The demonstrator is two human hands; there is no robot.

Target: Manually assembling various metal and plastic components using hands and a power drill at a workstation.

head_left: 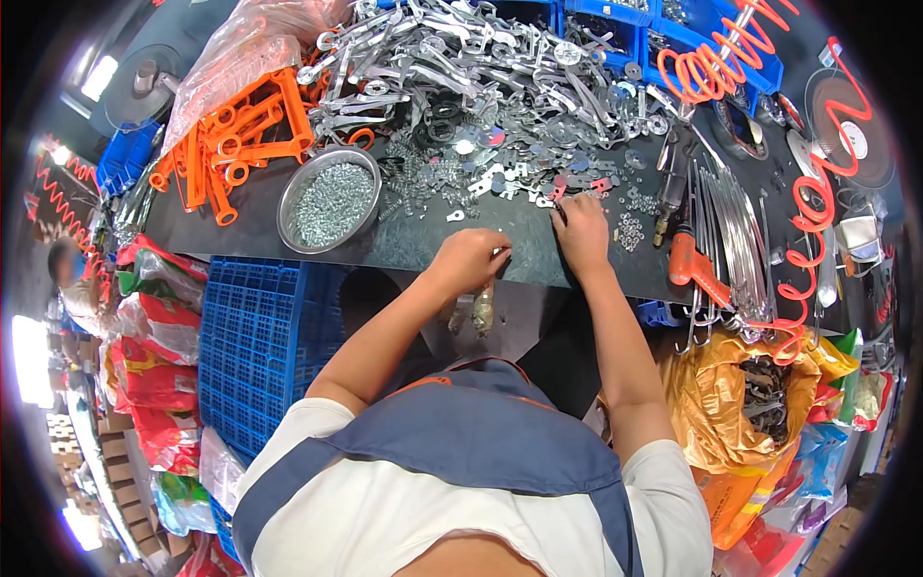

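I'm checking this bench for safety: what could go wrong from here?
The metal bowl sits at the bench's front edge; a bump might tip out its small metal parts.
The right hand, close to the loose metal rings, could brush some off the edge.
The hooked metal rods jut past the edge and might catch on anything passing.

Dark workbench (396, 242), grey floor (526, 313), bright light (32, 362) at far left

shirt (423, 514): white, short-sleeved | apron (481, 440): slate-blue, orange trim (420, 383), shoulder straps (279, 489) | left hand (468, 260), right hand (582, 231): bare
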